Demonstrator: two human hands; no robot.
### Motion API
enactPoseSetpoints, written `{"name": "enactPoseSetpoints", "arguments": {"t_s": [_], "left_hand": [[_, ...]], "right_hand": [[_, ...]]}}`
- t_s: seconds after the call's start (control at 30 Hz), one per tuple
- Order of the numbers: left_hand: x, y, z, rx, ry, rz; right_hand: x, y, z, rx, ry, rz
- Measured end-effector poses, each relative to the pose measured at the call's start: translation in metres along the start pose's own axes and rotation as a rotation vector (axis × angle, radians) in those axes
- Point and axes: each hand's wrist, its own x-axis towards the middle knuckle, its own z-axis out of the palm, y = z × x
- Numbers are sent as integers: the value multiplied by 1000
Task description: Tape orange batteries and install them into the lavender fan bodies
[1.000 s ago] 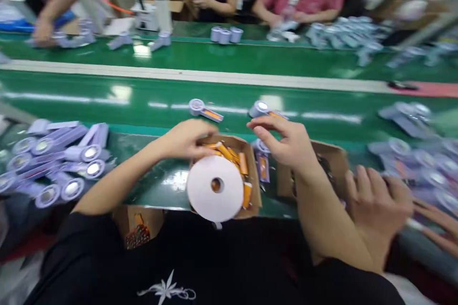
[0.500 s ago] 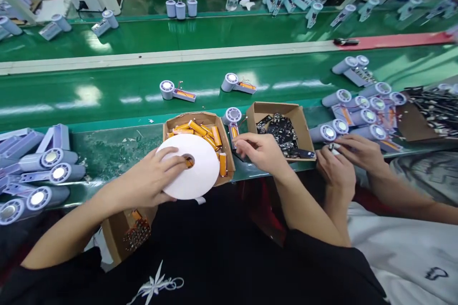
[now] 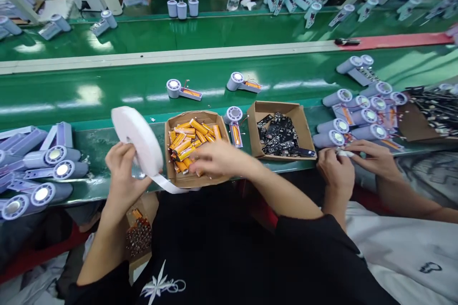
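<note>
My left hand [image 3: 123, 174] grips a large roll of white tape [image 3: 139, 140] through its core, tilted on edge left of a cardboard box of orange batteries. A loose strip of tape [image 3: 170, 186] hangs from the roll along the box's front edge. Over the batteries [image 3: 184, 143] is my right hand [image 3: 218, 158], slightly blurred, its fingers stretched out and apart; no held thing shows in it. Just beyond that hand a lilac handheld fan body [image 3: 234, 115] lies on the bench, an orange battery in its opened handle [image 3: 236, 134].
A cardboard box of black circuit boards [image 3: 310, 140] stands to the right. Two fan bodies [image 3: 174, 88] lie on the green belt [image 3: 118, 90]. More fan parts are piled at left [image 3: 53, 169] and right [image 3: 367, 116]. A co-worker's hands [image 3: 336, 169] work at the right.
The tape roll has moved left with my left hand and turned on edge, its strip now drawn out. My right hand has moved left from the fan handle to above the batteries.
</note>
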Motion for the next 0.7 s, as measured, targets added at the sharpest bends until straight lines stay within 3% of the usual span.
{"name": "enactPoseSetpoints", "arguments": {"t_s": [0.07, 0.13, 0.2, 0.27, 0.43, 0.5, 0.6, 0.7], "left_hand": [[-1, 6, 5, 66, -25, 109], [-1, 13, 9, 99, -34, 181], [-2, 19, 9, 121, -44, 197], [-5, 23, 4, 133, -53, 196], [-9, 31, -12, 145, -125, 192], [-8, 35, -13, 151, -141, 210], [-3, 42, -12, 161, -158, 244], [3, 48, -11, 171, -182, 278]], "right_hand": [[33, 17, -26, -188, 167, 260], [62, 32, -39, -317, 148, 425], [78, 42, -44, -358, 100, 462], [75, 46, -46, -330, 192, 421], [13, 27, -40, -146, 803, 128], [-11, 13, -30, -150, 957, 62], [-28, 0, -13, -167, 946, 32], [-26, 2, -2, -111, 891, -28]]}}
